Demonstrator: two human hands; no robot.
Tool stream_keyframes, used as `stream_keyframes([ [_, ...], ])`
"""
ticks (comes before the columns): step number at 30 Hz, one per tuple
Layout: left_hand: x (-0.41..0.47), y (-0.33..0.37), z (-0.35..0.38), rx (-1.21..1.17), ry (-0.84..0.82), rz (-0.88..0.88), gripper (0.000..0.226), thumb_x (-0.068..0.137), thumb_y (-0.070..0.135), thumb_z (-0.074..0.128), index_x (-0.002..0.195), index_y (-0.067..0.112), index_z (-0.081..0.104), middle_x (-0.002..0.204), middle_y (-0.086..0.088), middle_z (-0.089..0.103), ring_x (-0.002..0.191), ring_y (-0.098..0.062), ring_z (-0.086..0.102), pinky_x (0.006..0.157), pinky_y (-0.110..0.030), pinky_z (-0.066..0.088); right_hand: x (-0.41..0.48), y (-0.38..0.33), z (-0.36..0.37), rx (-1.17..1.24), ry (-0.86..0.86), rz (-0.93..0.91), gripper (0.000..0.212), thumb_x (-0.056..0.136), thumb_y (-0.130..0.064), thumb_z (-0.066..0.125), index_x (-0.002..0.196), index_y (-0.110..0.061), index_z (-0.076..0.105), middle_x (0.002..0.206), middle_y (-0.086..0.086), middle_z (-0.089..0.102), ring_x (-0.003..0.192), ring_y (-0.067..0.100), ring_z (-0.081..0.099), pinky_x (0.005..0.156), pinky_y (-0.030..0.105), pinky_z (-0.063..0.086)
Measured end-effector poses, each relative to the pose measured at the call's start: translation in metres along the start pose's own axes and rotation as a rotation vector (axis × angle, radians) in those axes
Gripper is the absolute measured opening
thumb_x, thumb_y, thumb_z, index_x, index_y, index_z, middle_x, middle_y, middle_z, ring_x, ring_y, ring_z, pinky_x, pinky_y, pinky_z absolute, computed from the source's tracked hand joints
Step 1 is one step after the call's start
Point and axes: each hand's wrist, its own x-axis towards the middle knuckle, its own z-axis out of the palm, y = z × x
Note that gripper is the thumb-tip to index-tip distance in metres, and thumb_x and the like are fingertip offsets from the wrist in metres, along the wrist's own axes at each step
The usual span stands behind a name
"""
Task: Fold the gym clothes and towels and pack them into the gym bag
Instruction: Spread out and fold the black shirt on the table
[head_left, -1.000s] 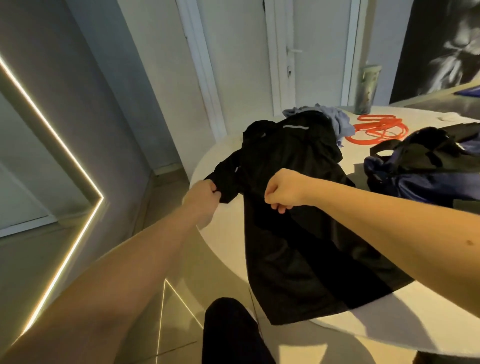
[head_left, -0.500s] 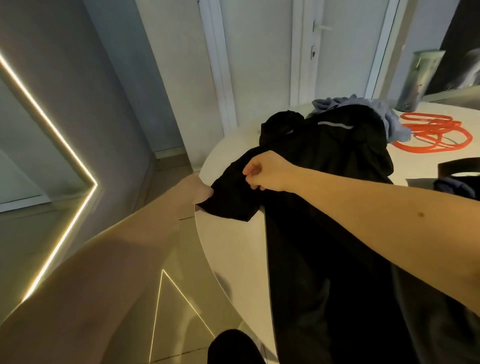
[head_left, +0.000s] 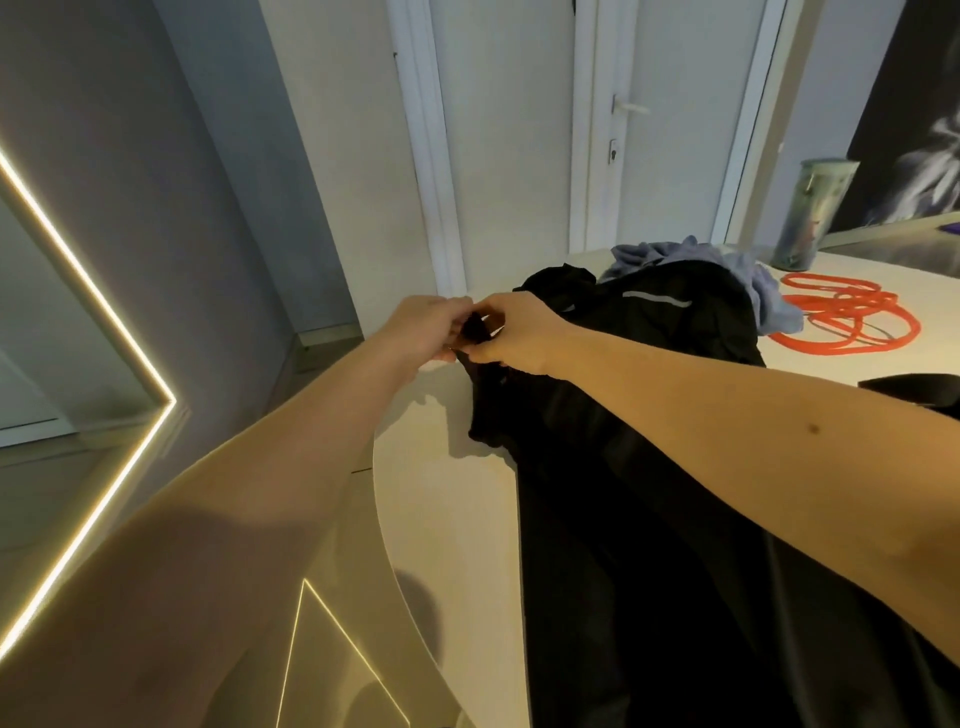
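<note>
Left grip (head_left: 434, 327) and right grip (head_left: 519, 338) on sleeve of black shirt (head_left: 623, 519)

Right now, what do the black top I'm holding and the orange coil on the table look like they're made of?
The black top: probably thin synthetic sports fabric, faintly sheeny; it drapes limply and carries a reflective grey strip. The orange coil: smooth rubber or plastic-coated cord, I can't tell which; its loops hold springy curves.

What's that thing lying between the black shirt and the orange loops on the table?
A crumpled blue-grey cloth lies there, its near part hidden behind the black shirt, its far edge beside the orange loops. The head view shows it.
</note>
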Motion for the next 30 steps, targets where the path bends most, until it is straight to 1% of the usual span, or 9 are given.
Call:
stream_keyframes([
  [5, 0.017, -0.032, 0.01, 0.116, 0.175, -0.073, 0.016, 0.102, 0.012, 0.052, 0.099, 0.005, 0.065, 0.093, -0.012, 0.071, 0.073, -0.022, 0.066, 0.064, -0.031, 0.053, 0.008, 0.013, -0.034, 0.174, 0.158, 0.142, 0.031, 0.096, -0.003, 0.061, 0.124, -0.015, 0.067, 0.104, -0.001, 0.067, 0.09, 0.012, 0.063, 0.059, 0.013, 0.051],
  [10, 0.033, -0.074, 0.041, 0.071, 0.036, -0.304, 0.024, 0.104, 0.021, 0.05, 0.086, 0.007, 0.058, 0.088, -0.01, 0.064, 0.071, -0.022, 0.061, 0.069, -0.034, 0.054, 0.021, 0.018, -0.064, 0.694, 0.24, 0.343, 0.021, 0.091, 0.003, 0.061, 0.105, -0.011, 0.068, 0.118, 0.013, 0.066, 0.108, 0.027, 0.064, 0.077, 0.032, 0.06],
  [12, 0.043, -0.077, 0.052, -0.027, 0.035, -0.328, 0.025, 0.105, 0.025, 0.051, 0.1, 0.002, 0.062, 0.09, -0.011, 0.065, 0.077, -0.024, 0.064, 0.075, -0.034, 0.056, 0.024, 0.023, -0.073, 0.818, 0.23, 0.391, 0.024, 0.093, 0.002, 0.059, 0.113, -0.01, 0.065, 0.123, 0.016, 0.064, 0.112, 0.03, 0.063, 0.093, 0.039, 0.057],
  [14, 0.051, -0.074, 0.06, -0.075, 0.013, -0.32, 0.028, 0.105, 0.027, 0.052, 0.107, 0.001, 0.06, 0.088, -0.012, 0.063, 0.075, -0.025, 0.061, 0.064, -0.032, 0.052, 0.022, 0.025, -0.078, 0.867, 0.201, 0.421, 0.03, 0.096, 0.002, 0.054, 0.124, -0.007, 0.062, 0.124, 0.017, 0.065, 0.114, 0.031, 0.064, 0.104, 0.043, 0.051],
  [17, 0.062, -0.064, 0.072, -0.172, 0.0, -0.345, 0.03, 0.104, 0.032, 0.052, 0.091, 0.005, 0.055, 0.088, -0.014, 0.054, 0.067, -0.024, 0.05, 0.055, -0.03, 0.042, 0.02, 0.031, -0.087, 0.872, 0.244, 0.493, 0.037, 0.097, 0.001, 0.052, 0.133, -0.005, 0.058, 0.125, 0.018, 0.065, 0.113, 0.033, 0.064, 0.103, 0.045, 0.051],
  [21, 0.078, -0.058, 0.081, -0.195, 0.002, -0.345, 0.03, 0.099, 0.033, 0.06, 0.095, 0.003, 0.057, 0.082, -0.014, 0.058, 0.062, -0.024, 0.056, 0.06, -0.033, 0.048, 0.01, 0.043, -0.097, 0.875, 0.33, 0.562, 0.037, 0.092, 0.001, 0.052, 0.128, -0.006, 0.057, 0.116, 0.017, 0.066, 0.101, 0.033, 0.066, 0.07, 0.039, 0.056],
  [25, 0.091, -0.057, 0.079, -0.054, 0.097, -0.23, 0.024, 0.093, 0.019, 0.067, 0.078, 0.005, 0.055, 0.075, -0.012, 0.057, 0.061, -0.022, 0.054, 0.055, -0.029, 0.042, 0.008, 0.06, -0.096, 0.875, 0.319, 0.539, 0.037, 0.09, -0.009, 0.069, 0.126, -0.007, 0.061, 0.115, 0.014, 0.07, 0.103, 0.031, 0.067, 0.083, 0.042, 0.057],
  [27, 0.097, -0.051, 0.072, 0.028, 0.177, -0.125, 0.026, 0.093, 0.023, 0.067, 0.075, 0.009, 0.055, 0.079, -0.009, 0.059, 0.071, -0.023, 0.058, 0.059, -0.03, 0.045, 0.013, 0.07, -0.094, 0.726, 0.377, 0.473, 0.046, 0.087, -0.008, 0.075, 0.13, -0.006, 0.061, 0.117, 0.012, 0.069, 0.102, 0.027, 0.068, 0.091, 0.04, 0.056],
  [30, 0.11, -0.046, 0.064, 0.05, 0.283, 0.015, 0.02, 0.093, 0.023, 0.068, 0.084, 0.014, 0.053, 0.08, 0.001, 0.056, 0.08, -0.021, 0.061, 0.078, -0.034, 0.052, 0.026, 0.089, -0.092, 0.235, 0.489, 0.351, 0.034, 0.09, -0.006, 0.069, 0.124, -0.008, 0.066, 0.116, 0.011, 0.067, 0.102, 0.025, 0.065, 0.087, 0.031, 0.054],
])
